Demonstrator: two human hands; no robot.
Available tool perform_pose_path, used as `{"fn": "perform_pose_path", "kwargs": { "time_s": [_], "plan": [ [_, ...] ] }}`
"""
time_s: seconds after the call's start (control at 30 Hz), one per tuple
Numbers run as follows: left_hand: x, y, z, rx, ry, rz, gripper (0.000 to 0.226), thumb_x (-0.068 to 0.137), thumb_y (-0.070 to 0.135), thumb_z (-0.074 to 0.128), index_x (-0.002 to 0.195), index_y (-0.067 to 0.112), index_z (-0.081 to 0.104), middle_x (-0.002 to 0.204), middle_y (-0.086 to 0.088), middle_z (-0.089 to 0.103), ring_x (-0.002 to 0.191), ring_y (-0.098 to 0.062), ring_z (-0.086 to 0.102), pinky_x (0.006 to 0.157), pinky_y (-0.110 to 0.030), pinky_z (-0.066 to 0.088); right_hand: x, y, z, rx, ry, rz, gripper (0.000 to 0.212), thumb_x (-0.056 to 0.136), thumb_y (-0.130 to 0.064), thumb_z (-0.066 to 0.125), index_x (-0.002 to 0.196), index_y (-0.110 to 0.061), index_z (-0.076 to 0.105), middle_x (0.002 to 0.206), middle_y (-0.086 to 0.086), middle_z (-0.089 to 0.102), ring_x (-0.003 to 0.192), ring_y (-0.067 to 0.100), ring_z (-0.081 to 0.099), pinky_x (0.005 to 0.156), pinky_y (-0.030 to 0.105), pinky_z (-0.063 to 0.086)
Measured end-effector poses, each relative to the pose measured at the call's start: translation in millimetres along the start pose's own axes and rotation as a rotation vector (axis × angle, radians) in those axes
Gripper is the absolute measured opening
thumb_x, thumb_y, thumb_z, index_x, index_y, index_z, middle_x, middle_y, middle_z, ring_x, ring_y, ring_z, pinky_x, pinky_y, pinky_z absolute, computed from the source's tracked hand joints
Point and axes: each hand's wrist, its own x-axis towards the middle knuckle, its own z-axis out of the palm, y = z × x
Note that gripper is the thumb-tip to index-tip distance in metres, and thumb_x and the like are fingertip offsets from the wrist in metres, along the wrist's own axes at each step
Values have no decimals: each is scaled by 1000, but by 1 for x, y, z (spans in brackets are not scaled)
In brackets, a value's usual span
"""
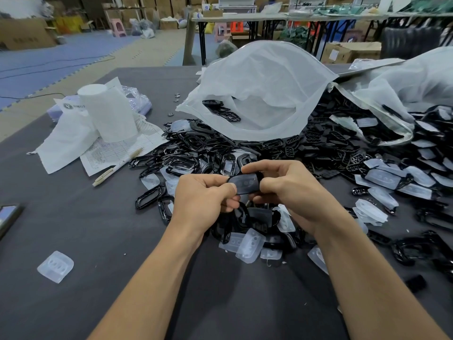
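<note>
Head view. Small black oval plastic shell [245,184] pinched at both ends, just above the near edge of the heap of glossy black plastic frames [191,153]. Left hand [203,196]: curled, thumb pressed on the shell's left end. Right hand [291,190]: curled likewise, thumb and forefinger clamped on the right end. Judged light, stiff and smooth enough to slip; liable to crack if bent. Best gripped by the rims at the short ends. Behind the heap, crumpled white mesh bag [259,89]; well left of the heap, lone translucent moulded pad [55,266].
</note>
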Motion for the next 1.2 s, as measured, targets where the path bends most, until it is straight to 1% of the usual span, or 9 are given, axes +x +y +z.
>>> {"fn": "perform_pose_path", "kwargs": {
  "time_s": [0.2, 0.33, 0.53, 0.7, 0.83, 0.9, 0.97, 1.07, 1.2],
  "plan": [
    [1, 0, -2, -9, 20, -25, 22, 84, -5, 72, 72, 11, 82, 66, -15, 74, 54, -17, 68, 53, -23, 54, 3, 3, 0, -47, 124, -33, 15, 91, 5, 68, 89, -5, 79, 73, 13, 75, 61, 21, 69, 58, 25, 57],
    [0, -2, -2, -28, -12, -54, 12, 87, -2, 72, 86, 6, 81, 72, -14, 76, 60, -16, 70, 59, -24, 56, 3, 4, 1, -38, 142, -36, 12, 89, 0, 75, 82, -9, 79, 72, 10, 75, 61, 22, 70, 58, 26, 58],
    [-1, 5, -6, -83, -90, -81, 40, 62, 1, 58, 87, 16, 85, 83, -14, 79, 73, -19, 76, 71, -26, 63, 3, 5, 0, -31, 192, -70, 19, 87, 5, 74, 78, -12, 79, 72, 13, 76, 58, 20, 69, 56, 24, 55],
    [0, 4, -4, -63, -53, -53, 24, 89, 1, 67, 83, 17, 85, 82, -13, 79, 69, -16, 74, 69, -26, 63, 5, 6, -1, -24, 206, -74, 19, 86, 5, 75, 78, -11, 79, 71, 13, 76, 56, 20, 69, 55, 24, 55],
    [1, 0, -1, 0, -4, -1, 14, 93, 8, 72, 84, 11, 83, 75, -12, 78, 63, -15, 71, 62, -24, 58, 6, 8, 0, -30, 200, -67, 17, 84, 5, 76, 79, -11, 79, 71, 12, 76, 58, 23, 69, 55, 25, 55],
    [1, -2, 0, 2, 20, 1, 14, 91, 6, 72, 82, 9, 83, 72, -12, 77, 60, -15, 71, 60, -24, 57, 5, 7, 0, -124, 212, -94, 15, 83, -1, 79, 86, -16, 81, 79, 4, 79, 70, 20, 73, 65, 28, 59],
    [1, -1, 0, -10, 28, -2, 16, 90, 6, 73, 78, 9, 82, 70, -13, 76, 58, -16, 69, 58, -24, 56, 3, 3, -2, -378, 214, -183, 29, 76, -11, 83, 100, -28, 81, 92, -12, 79, 88, 3, 73, 81, 21, 57],
    [-1, 0, 4, -39, 16, -17, 15, 82, 8, 73, 70, 11, 81, 67, -13, 74, 54, -17, 67, 54, -23, 53, -8, -6, 4, -709, 148, -291, 46, 69, -15, 83, 109, -37, 79, 92, -26, 73, 86, -18, 62, 75, 1, 44],
    [-8, -2, 9, 2, -1, 23, 13, 89, 28, 75, 80, 23, 84, 71, -5, 77, 60, -18, 70, 61, -29, 58, -21, -6, -4, -800, 203, -274, 43, 73, -10, 82, 110, -33, 80, 97, -20, 76, 84, -13, 62, 76, -3, 40]
  ]
}}
